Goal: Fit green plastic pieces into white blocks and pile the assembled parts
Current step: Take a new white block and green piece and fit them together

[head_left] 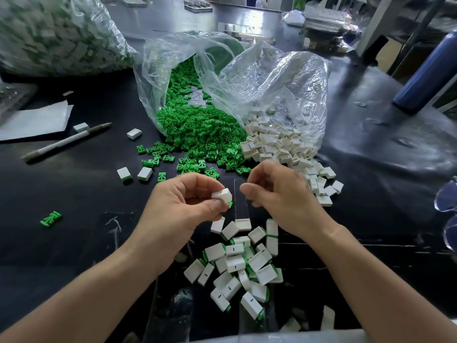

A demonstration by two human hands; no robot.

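My left hand point(181, 201) pinches a white block point(222, 195) between thumb and fingers, with a bit of green piece point(230, 204) showing under it. My right hand point(277, 191) hovers just to the right, fingers curled inward; whether it holds anything is hidden. Below the hands lies a pile of assembled white-and-green parts point(239, 266). Loose green pieces point(197, 134) spill from a clear bag, and loose white blocks point(279, 147) spill from another bag beside it.
A large bag of finished parts point(54, 35) sits far left. A pen point(66, 142) and white paper point(34, 122) lie on the left of the dark table point(86, 194). A blue bottle point(427, 70) stands at right. Stray blocks point(134, 174) dot the table.
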